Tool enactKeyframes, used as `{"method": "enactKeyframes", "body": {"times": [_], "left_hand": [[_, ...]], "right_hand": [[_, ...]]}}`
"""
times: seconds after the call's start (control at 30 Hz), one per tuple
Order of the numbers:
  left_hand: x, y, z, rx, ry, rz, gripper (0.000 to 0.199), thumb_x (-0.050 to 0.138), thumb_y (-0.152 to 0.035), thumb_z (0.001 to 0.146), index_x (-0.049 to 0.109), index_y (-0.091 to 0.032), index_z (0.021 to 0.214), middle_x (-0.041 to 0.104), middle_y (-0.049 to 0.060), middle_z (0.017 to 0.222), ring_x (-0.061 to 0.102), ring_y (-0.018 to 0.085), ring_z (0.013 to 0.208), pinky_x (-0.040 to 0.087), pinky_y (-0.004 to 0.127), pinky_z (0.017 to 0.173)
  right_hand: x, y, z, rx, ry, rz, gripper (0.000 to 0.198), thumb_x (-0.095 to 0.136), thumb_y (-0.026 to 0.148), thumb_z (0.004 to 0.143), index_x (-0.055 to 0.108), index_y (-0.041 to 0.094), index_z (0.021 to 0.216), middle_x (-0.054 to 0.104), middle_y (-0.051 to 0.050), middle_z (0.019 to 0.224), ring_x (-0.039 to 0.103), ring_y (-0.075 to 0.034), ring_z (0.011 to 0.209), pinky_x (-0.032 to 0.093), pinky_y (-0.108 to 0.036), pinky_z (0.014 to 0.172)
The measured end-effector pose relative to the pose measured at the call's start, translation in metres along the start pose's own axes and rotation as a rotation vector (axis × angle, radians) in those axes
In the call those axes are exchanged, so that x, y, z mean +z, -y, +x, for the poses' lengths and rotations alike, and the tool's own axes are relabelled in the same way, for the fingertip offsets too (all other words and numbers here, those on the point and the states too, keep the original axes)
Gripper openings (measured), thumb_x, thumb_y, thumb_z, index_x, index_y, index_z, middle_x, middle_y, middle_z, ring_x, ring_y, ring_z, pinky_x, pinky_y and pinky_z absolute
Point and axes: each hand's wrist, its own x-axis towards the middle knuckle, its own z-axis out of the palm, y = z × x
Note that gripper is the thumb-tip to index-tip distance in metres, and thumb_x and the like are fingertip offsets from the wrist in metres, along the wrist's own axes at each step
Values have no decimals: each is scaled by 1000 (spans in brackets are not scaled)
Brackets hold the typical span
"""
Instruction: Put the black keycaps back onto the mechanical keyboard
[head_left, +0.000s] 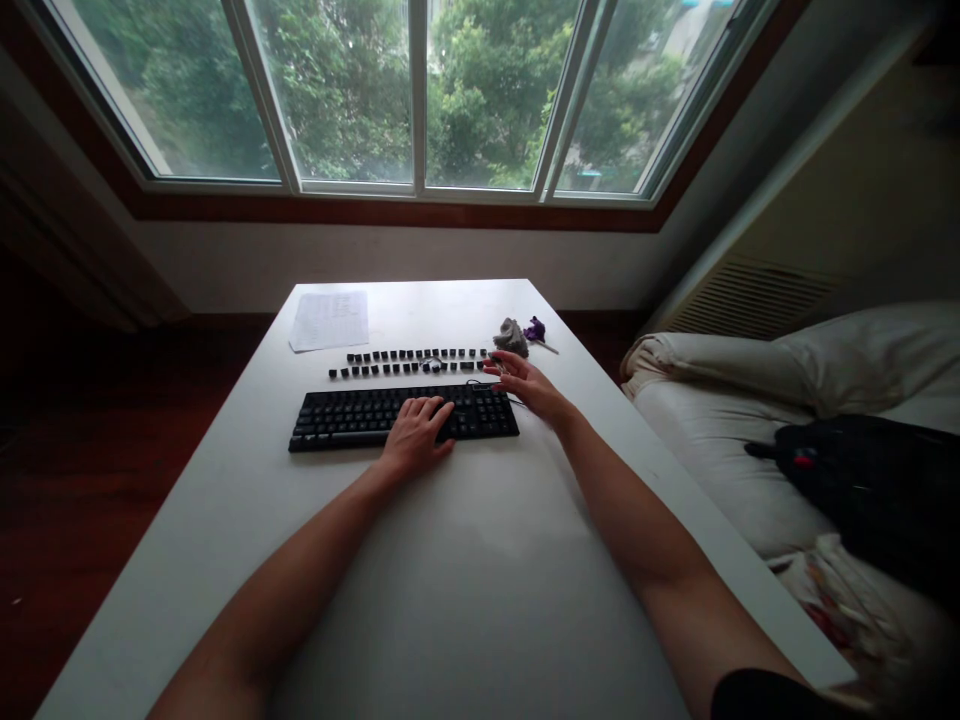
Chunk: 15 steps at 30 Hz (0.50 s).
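A black keyboard (pixel 345 418) lies across the white table. My left hand (pixel 418 432) rests on its right-middle part, palm down with the fingers spread over the keys. Behind the keyboard, small black keycaps (pixel 386 369) stand in two rows. My right hand (pixel 525 382) is above the keyboard's right rear corner, by the right end of these rows. Its fingers are curled around something small and thin that I cannot make out. A small wire-like object (pixel 433 364) sits among the keycaps.
A grey crumpled cloth (pixel 510 336) and a purple item (pixel 535 329) with a pale stick lie past my right hand. Printed paper (pixel 330 320) is at the table's far left. A sofa (pixel 720 430) with a black bag (pixel 862 480) stands to the right; a window is ahead.
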Motion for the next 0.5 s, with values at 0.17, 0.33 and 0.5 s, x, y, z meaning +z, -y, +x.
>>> {"method": "enactKeyframes", "body": {"times": [0.17,0.33,0.5], "left_hand": [[1,1,1,-8,5,-15,67,70,-41,85,51,-24,147,53,12,145,45,34,131,31,52,116],[2,2,2,-10,9,-19,67,70,-41,85,51,-25,147,53,12,146,46,34,130,32,53,115],[2,1,3,-9,12,-10,67,70,-41,84,51,-25,147,53,12,146,46,34,131,32,54,116]], "right_hand": [[13,-13,9,-70,-127,-51,45,82,41,77,66,25,115,74,-6,110,69,-23,107,56,-34,85],[5,-25,27,-75,-322,-6,41,79,53,78,65,22,101,69,0,77,65,-15,69,53,-29,64],[0,-27,33,-86,-351,27,34,74,51,81,61,23,97,61,3,71,58,-13,62,50,-27,58]]}}
